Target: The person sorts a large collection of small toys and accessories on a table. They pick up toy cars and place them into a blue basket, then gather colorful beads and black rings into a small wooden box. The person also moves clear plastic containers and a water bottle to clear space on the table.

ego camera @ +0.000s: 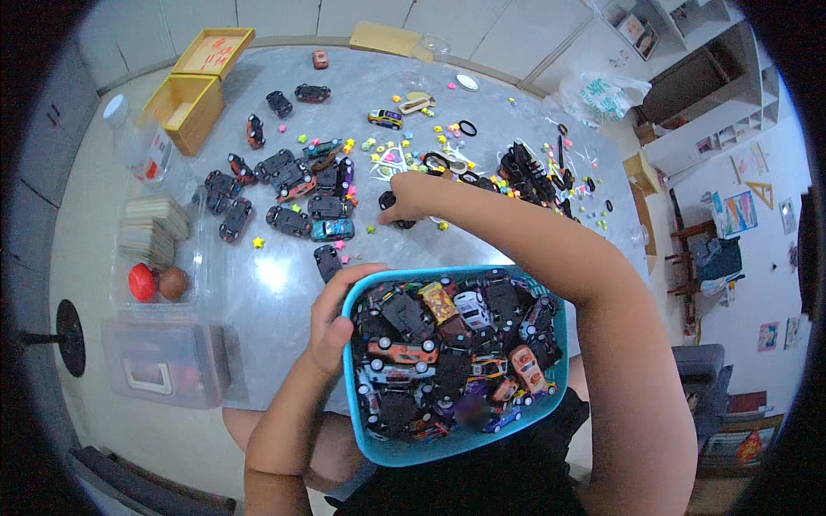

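Note:
My left hand point(333, 322) grips the left rim of a teal plastic basket point(350, 387), which is full of toy cars point(403, 351) and tilted towards me at the table's near edge. Beyond it, my right hand point(406, 198) has its fingers on a black toy car point(389, 201) on the grey table point(271, 309). To the left of that hand lie several more toy cars point(329, 206), many with their wheels up. Small coloured paper stars point(381, 143) and black rings point(468, 128) are scattered behind and to the right, near a heap of black plastic pieces point(526, 171).
At the left stand an open yellow box point(200, 116), a clear plastic bottle point(139, 145), a clear tray holding stacked cards point(145, 238) and a red ball point(141, 282), and a lidded storage box with a handle point(161, 364). A plastic bag point(597, 97) lies at the far right corner.

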Demonstrator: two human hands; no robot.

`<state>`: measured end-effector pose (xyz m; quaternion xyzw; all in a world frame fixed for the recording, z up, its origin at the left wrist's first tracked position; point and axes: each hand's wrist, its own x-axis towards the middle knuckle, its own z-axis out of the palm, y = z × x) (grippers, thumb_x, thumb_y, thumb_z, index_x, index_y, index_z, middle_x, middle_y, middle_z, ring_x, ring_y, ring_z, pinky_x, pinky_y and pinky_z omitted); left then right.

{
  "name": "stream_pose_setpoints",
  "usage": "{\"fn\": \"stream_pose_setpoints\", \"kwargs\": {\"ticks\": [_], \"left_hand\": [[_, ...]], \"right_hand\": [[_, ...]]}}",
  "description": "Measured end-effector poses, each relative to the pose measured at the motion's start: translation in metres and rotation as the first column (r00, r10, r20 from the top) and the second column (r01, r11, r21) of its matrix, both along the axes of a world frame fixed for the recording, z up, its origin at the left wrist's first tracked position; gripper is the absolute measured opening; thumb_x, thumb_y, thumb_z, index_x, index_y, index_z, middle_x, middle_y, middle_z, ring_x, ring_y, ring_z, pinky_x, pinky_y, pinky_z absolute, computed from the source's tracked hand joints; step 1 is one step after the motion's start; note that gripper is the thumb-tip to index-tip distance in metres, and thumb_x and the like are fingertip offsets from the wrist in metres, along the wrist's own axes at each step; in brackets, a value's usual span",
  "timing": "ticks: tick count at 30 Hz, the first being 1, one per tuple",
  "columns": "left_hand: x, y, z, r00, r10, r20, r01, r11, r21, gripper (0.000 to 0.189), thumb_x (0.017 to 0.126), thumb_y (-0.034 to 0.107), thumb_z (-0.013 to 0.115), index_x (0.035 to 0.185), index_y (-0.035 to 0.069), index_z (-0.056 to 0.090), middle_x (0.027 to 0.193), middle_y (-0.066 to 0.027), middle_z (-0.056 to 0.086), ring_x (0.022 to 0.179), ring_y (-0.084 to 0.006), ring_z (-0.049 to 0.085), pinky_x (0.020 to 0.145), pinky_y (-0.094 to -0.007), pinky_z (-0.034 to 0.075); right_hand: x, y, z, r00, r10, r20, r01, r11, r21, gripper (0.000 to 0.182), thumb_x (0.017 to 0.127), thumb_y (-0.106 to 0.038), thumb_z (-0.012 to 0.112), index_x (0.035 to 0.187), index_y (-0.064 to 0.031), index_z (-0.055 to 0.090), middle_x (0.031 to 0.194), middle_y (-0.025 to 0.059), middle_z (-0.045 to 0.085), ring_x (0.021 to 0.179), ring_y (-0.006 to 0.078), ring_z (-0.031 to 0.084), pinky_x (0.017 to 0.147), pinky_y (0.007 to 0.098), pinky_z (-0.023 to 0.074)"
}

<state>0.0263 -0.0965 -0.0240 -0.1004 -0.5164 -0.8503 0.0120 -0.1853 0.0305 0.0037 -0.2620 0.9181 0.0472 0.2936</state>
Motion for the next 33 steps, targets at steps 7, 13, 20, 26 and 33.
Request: {"fn": "stream_pose_setpoints", "kwargs": {"ticks": [7, 13, 20, 26, 33], "left_hand": [[0.004, 0.001, 0.000, 0.998, 0.051, -0.047, -0.052, 0.999, -0.004, 0.078, 0.082, 0.062, 0.045, 0.120, -0.006, 0.045, 0.113, -0.0139, 0.053, 0.105, -0.0202, 0.052, 0.092, -0.0317, 0.039], [0.003, 0.002, 0.001, 0.999, 0.029, -0.032, -0.027, 0.997, 0.078, 0.077, 0.080, 0.061, 0.048, 0.122, -0.005, 0.043, 0.113, -0.0134, 0.053, 0.106, -0.0193, 0.051, 0.093, -0.0313, 0.038], [0.001, 0.010, -0.005, 1.000, -0.012, -0.025, 0.015, 0.988, 0.152, 0.075, 0.080, 0.051, 0.055, 0.126, -0.005, 0.036, 0.117, -0.0214, 0.052, 0.108, -0.0307, 0.055, 0.094, -0.0432, 0.044], [0.006, 0.011, 0.004, 0.998, 0.047, 0.035, -0.053, 0.978, 0.201, 0.065, 0.078, 0.041, 0.052, 0.121, -0.006, 0.043, 0.114, -0.0172, 0.054, 0.105, -0.0231, 0.055, 0.092, -0.0339, 0.042], [0.002, 0.009, -0.001, 0.999, 0.036, 0.037, -0.042, 0.983, 0.180, 0.068, 0.071, 0.040, 0.055, 0.120, -0.006, 0.045, 0.113, -0.0164, 0.054, 0.105, -0.0228, 0.054, 0.093, -0.0340, 0.041]], "right_hand": [[0.048, 0.015, 0.096, 0.995, -0.096, 0.001, 0.077, 0.794, -0.603, 0.042, 0.083, -0.024, 0.065, 0.115, 0.0010, 0.056, 0.091, 0.0154, 0.065, 0.077, 0.0220, 0.064, 0.068, 0.0301, 0.0497], [0.168, 0.056, 0.178, 0.891, 0.255, -0.376, -0.435, 0.714, -0.548, 0.030, 0.083, -0.019, 0.062, 0.110, -0.0077, 0.061, 0.084, 0.0110, 0.061, 0.074, 0.0263, 0.058, 0.066, 0.0344, 0.0454], [0.253, 0.095, 0.120, 0.809, 0.189, -0.556, -0.565, 0.512, -0.647, 0.031, 0.073, -0.012, 0.063, 0.104, -0.0102, 0.066, 0.095, 0.0045, 0.062, 0.080, 0.0208, 0.059, 0.064, 0.0308, 0.0454], [0.285, 0.093, 0.080, 0.837, 0.224, -0.500, -0.545, 0.423, -0.723, 0.025, 0.073, -0.013, 0.063, 0.097, -0.0099, 0.069, 0.103, 0.0065, 0.063, 0.091, 0.0223, 0.060, 0.072, 0.0304, 0.0487], [0.298, 0.088, 0.091, 0.863, 0.250, -0.438, -0.500, 0.532, -0.683, 0.030, 0.078, -0.026, 0.067, 0.105, -0.0135, 0.067, 0.114, 0.0030, 0.061, 0.109, 0.0240, 0.055, 0.089, 0.0363, 0.0423]]}}
